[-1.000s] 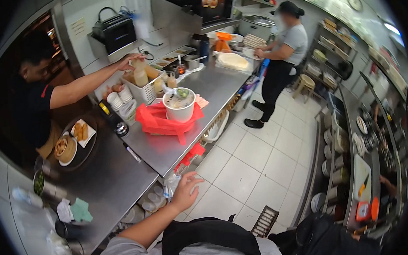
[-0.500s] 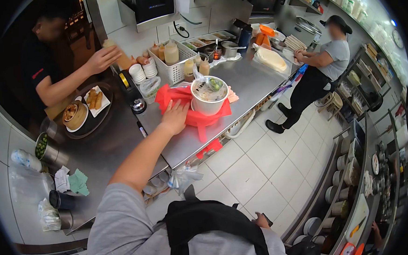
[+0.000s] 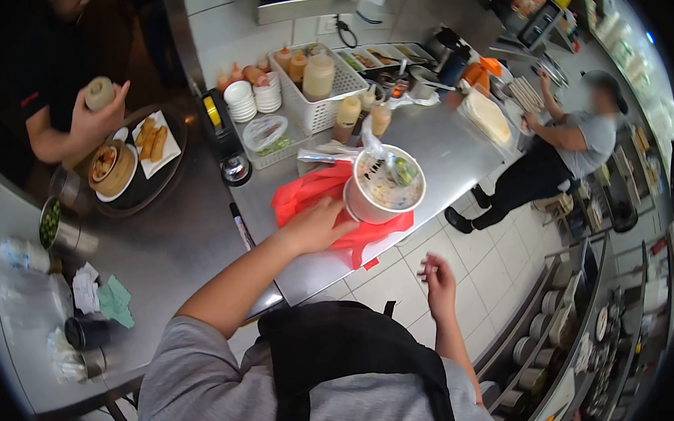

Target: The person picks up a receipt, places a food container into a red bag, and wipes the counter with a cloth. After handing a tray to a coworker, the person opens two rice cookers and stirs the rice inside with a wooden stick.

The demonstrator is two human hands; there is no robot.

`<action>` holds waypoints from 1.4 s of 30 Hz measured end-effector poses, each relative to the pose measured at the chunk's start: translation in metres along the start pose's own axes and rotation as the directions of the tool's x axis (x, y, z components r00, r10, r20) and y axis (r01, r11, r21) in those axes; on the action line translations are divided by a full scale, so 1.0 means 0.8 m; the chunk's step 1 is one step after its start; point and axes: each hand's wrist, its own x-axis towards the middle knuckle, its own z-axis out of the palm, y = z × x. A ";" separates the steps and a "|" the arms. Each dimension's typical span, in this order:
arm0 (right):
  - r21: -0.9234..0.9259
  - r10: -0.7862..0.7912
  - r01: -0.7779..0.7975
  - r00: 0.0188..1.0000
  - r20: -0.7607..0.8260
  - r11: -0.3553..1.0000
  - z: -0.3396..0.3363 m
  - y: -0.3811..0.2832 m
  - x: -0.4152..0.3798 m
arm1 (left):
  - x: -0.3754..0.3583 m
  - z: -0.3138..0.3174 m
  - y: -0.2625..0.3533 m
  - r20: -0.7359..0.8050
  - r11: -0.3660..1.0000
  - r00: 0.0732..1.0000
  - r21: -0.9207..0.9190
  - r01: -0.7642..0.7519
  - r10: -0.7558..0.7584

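My left hand (image 3: 319, 225) lies on a red plastic bag (image 3: 305, 191) on the steel counter, its fingers stretched out to the side of a white tub (image 3: 374, 208). The tub stands upright on the bag. Its clear lid (image 3: 385, 178) has black writing, and a small knotted clear bag (image 3: 406, 171) with something green inside rests on top. Over the floor, right of the tub and apart from it, my right hand (image 3: 438, 281) is raised with loosely bent fingers and nothing in it. A wrapped utensil packet (image 3: 318, 156) lies behind the red bag.
Sauce bottles fill a white basket (image 3: 331, 110) at the back. A marker (image 3: 241, 225) lies left of the bag. At left, a person's hand (image 3: 100, 121) holds a squeeze bottle above a tray (image 3: 174, 170) of food. A co-worker (image 3: 572, 142) stands at the counter's far right.
My right hand has come up from beside my body. My left hand has shifted against the tub's side. The person at left has brought the bottle toward the tray; the co-worker has raised one hand.
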 end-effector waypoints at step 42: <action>0.189 -0.265 0.219 0.926 0.270 0.957 0.081 -0.062 0.285 | 0.014 0.073 0.017 0.214 0.817 0.895 0.529 0.231 -0.392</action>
